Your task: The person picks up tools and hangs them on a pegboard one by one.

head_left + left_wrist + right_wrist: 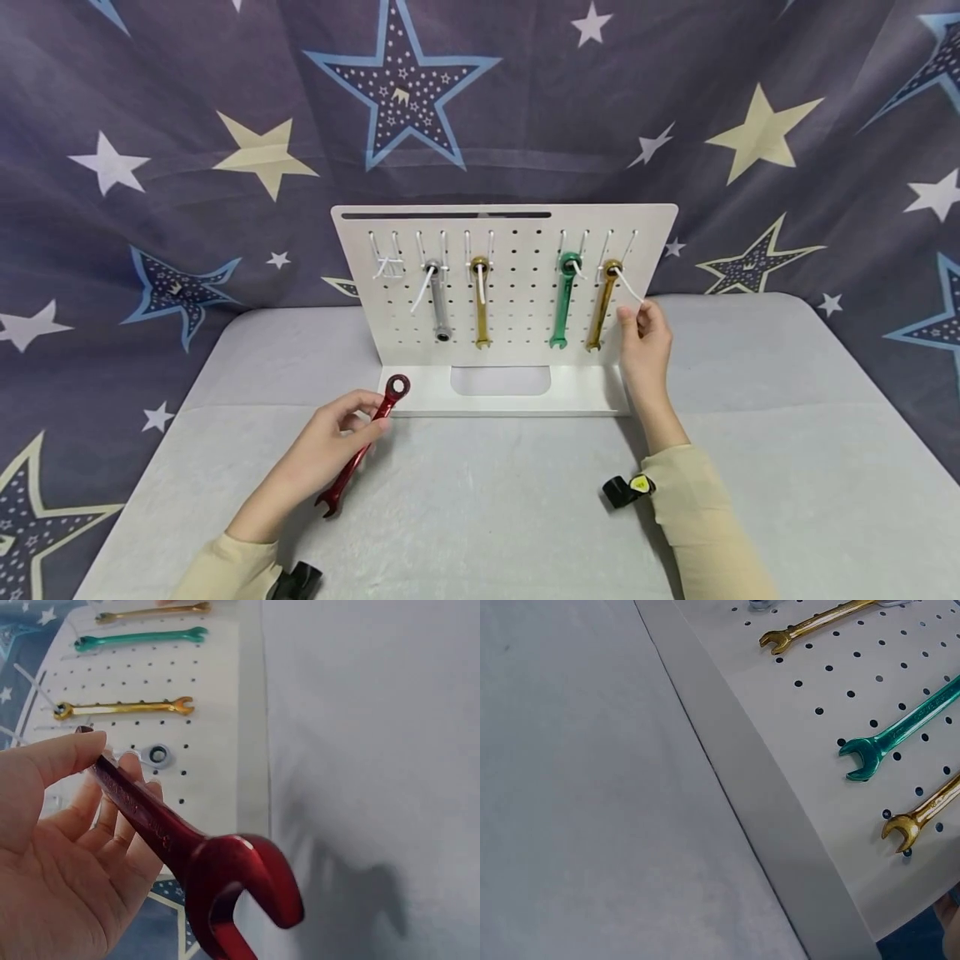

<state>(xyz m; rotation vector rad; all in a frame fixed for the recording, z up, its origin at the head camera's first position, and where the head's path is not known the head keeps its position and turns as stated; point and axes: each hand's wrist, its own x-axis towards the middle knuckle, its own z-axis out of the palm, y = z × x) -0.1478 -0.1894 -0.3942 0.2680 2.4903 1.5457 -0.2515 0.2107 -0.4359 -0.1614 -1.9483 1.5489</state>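
Observation:
My left hand (318, 450) pinches a dark red combination wrench (351, 473) between thumb and fingers, left of and in front of a white pegboard (521, 353). The ring end points up toward the board; the open end hangs low, and looms close in the left wrist view. At the board's right edge, my right hand (647, 354) grips the rim, thumb in front and the other fingers partly hidden. From the hooks hang a silver wrench (439, 307), a gold wrench (482, 315), a green wrench (562, 308) and a darker gold wrench (602, 308).
A white hook (386, 265) at the board's upper left bears no wrench. The board's base (427, 404) stands on a table (487, 508) with a pale grey cloth. Behind hangs a dark curtain (525, 108) with stars. Black wrist devices (621, 492) show near the sleeves.

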